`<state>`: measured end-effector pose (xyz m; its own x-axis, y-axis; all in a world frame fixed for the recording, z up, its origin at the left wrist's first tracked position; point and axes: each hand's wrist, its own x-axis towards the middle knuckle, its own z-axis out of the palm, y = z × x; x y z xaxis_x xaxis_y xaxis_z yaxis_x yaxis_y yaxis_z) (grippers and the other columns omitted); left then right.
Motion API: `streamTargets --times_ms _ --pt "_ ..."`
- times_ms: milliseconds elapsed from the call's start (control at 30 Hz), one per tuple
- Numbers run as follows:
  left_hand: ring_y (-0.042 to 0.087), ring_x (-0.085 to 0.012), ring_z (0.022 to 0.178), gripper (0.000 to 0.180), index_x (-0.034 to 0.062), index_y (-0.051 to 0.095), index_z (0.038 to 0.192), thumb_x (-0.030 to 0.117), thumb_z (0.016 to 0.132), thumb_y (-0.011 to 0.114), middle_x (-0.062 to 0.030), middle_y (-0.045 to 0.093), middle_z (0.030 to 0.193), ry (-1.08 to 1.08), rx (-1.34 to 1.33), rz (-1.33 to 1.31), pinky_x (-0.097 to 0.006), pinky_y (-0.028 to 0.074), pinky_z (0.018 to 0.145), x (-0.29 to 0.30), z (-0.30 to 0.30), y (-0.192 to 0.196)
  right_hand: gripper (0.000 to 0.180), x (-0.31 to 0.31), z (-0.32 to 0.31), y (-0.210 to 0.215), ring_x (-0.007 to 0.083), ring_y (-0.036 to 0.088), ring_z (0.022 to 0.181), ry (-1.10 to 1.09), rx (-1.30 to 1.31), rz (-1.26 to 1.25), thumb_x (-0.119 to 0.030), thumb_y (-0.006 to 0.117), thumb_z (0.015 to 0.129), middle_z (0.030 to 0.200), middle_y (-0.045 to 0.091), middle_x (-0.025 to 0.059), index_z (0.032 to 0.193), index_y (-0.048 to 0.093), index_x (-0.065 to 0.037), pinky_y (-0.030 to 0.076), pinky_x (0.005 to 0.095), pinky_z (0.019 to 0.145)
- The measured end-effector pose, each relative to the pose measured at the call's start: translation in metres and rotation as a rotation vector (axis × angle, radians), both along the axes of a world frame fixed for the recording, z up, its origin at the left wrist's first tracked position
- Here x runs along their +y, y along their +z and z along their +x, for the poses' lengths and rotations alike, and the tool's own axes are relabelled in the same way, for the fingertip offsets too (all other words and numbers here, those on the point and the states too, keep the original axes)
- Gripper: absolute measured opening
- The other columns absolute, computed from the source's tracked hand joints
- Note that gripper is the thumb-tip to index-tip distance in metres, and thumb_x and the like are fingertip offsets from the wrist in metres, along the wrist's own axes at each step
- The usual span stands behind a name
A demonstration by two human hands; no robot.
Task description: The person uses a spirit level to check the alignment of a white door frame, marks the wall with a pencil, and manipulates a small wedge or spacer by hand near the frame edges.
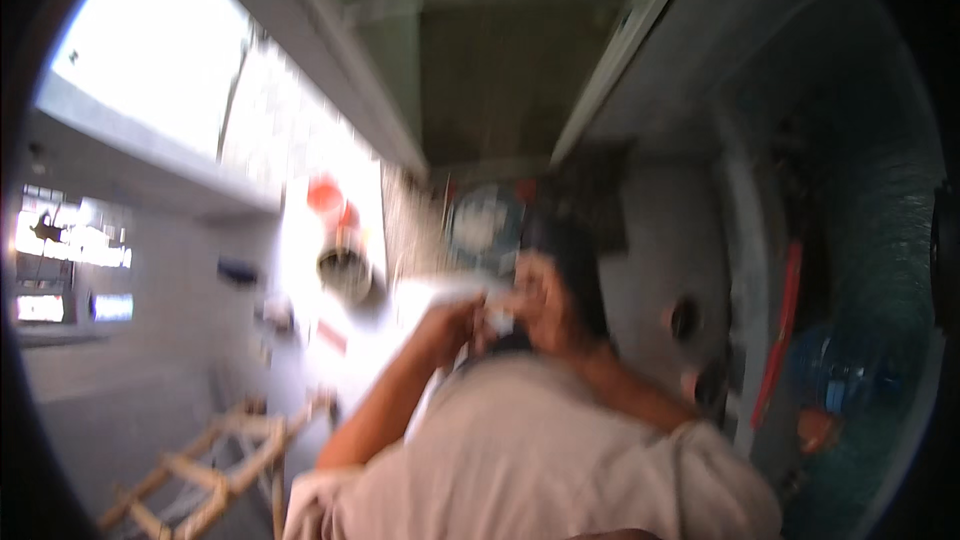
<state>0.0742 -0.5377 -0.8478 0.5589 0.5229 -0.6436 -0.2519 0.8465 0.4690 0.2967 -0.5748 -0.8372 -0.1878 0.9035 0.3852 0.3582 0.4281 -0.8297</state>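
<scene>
Neither of my hands shows in this heavily blurred view. A person in a pale shirt (540, 460) stands right in front of me, seen from behind, with dark hair (575, 260). Both of that person's arms are raised to the head. Their hands (510, 310) meet beside the head around something small and white that is too blurred to identify.
A wooden frame of crossed slats (215, 470) lies at the lower left. A red and dark bucket-like shape (340, 240) sits on a bright surface at centre left. On the right are a grey wall with round holes (685, 320), a red bar (780, 330) and a blue object (835, 370).
</scene>
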Motion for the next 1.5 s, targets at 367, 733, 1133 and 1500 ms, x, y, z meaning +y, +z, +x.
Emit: streamTargets --times_ms 367,733,1133,1500 --pt "0.061 -0.0113 0.069 0.016 -0.0020 0.065 0.096 0.014 0.094 0.067 -0.0064 0.067 0.080 0.270 0.320 1.311 -0.027 0.049 0.064 0.280 0.051 0.226 0.017 0.196 0.204 0.165 0.0285 0.068 0.090 -0.785 -0.151 0.458 -0.016 0.062 0.099 0.098 0.069 0.0143 0.105 0.068 -0.002 0.053 0.0386 0.082" --pt "0.067 -0.0166 0.095 0.021 0.0020 0.068 0.105 -0.001 0.085 0.067 -0.0105 0.071 0.102 -0.094 0.419 2.101 -0.032 0.053 0.083 0.450 0.245 0.539 0.015 0.438 0.384 0.624 0.0155 0.063 0.088 -0.893 0.079 1.349 -0.001 0.069 0.092 0.099 0.063 0.0086 0.106 0.065 -0.003 0.055 0.0319 0.078" --pt "0.073 -0.0210 0.089 0.018 -0.0069 0.069 0.101 0.009 0.093 0.067 -0.0155 0.073 0.096 -0.370 0.715 1.385 -0.034 0.059 0.082 0.495 0.170 0.514 0.016 0.476 0.440 0.791 0.0208 0.068 0.090 -0.774 -0.211 1.381 0.004 0.063 0.091 0.098 0.068 0.0111 0.104 0.064 -0.005 0.056 0.0341 0.076" --pt "0.072 -0.0214 0.088 0.017 -0.0066 0.069 0.101 0.009 0.095 0.065 -0.0156 0.072 0.094 -0.377 0.552 1.424 -0.035 0.059 0.081 0.530 0.206 0.521 0.017 0.466 0.442 0.797 0.0251 0.070 0.085 -0.817 -0.384 1.360 0.003 0.065 0.089 0.096 0.067 0.0098 0.103 0.064 -0.006 0.059 0.0365 0.072"
